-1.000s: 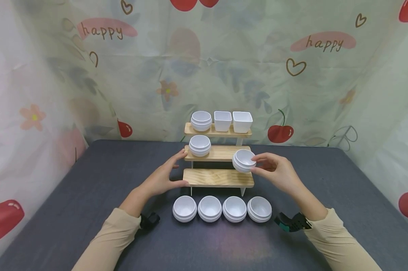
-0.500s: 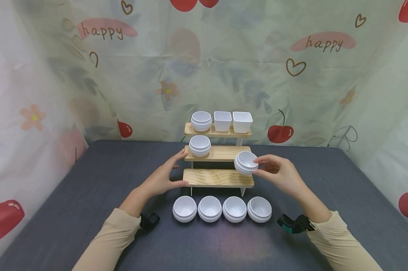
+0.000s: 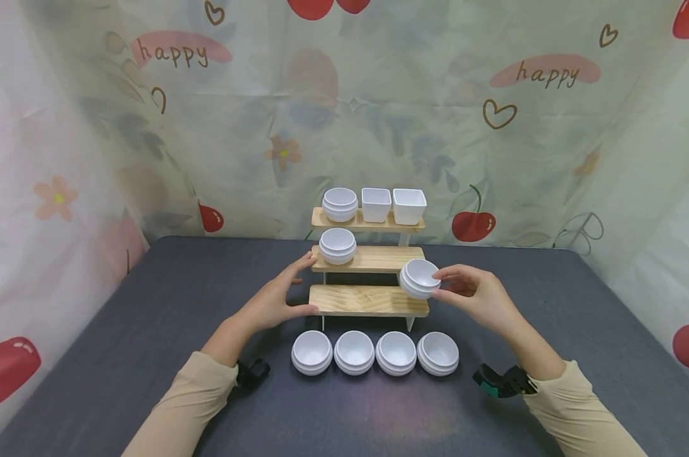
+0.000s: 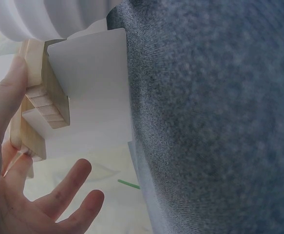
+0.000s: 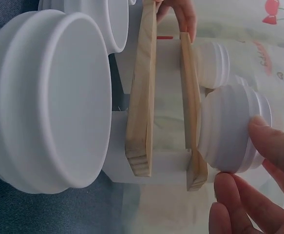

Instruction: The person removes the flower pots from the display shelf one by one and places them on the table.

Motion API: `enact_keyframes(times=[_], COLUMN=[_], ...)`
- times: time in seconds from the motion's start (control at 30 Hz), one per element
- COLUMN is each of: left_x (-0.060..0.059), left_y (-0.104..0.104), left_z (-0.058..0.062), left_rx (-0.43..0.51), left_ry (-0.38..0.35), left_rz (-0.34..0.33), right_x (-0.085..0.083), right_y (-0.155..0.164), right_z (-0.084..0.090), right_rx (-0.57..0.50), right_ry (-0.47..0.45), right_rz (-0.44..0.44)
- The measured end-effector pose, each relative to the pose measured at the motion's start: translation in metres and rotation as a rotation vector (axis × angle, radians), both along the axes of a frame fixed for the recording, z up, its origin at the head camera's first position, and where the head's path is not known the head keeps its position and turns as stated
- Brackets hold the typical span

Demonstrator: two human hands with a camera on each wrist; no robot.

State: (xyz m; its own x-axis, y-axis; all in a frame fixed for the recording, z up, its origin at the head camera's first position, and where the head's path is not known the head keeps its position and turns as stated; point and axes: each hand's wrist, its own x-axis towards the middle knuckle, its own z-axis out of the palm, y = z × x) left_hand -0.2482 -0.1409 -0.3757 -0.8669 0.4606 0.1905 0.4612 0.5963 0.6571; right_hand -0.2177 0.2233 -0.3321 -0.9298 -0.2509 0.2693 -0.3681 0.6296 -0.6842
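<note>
My right hand [image 3: 472, 292] pinches a round white bowl [image 3: 417, 279] with ridged sides between thumb and fingers. In the head view the bowl overlaps the right ends of the middle shelf [image 3: 375, 259] and lower shelf [image 3: 367, 299], its mouth tilted toward the camera. The right wrist view has the held bowl [image 5: 232, 129] beside a wooden board. At the stand's left side, my left hand [image 3: 272, 298] is spread, thumb at the lower shelf's end and a fingertip at the middle shelf. A matching bowl [image 3: 336, 247] sits on the middle shelf's left end.
The top shelf [image 3: 319, 219] bears a round bowl [image 3: 340, 204] and two square cups, one a square cup [image 3: 409, 206] at its right end. Several round bowls line up before the stand, including a bowl [image 3: 312, 352] at far left. A patterned curtain [image 3: 355, 127] hangs behind the dark table [image 3: 207, 285].
My right hand has drawn the held bowl slightly right and toward me, down off the middle shelf's right part. My left hand and the stand have stayed put.
</note>
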Motion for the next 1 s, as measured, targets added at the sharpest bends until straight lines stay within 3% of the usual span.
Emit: enact_keyframes(times=[1.0], left_x=[-0.002], left_y=[0.0], left_z=[-0.002], left_rx=[0.005], left_ry=[0.014], left_rz=[0.0], right_x=[0.006], right_y=[0.015], right_z=[-0.004], right_rx=[-0.033], right_ry=[-0.026], right_rz=[0.038])
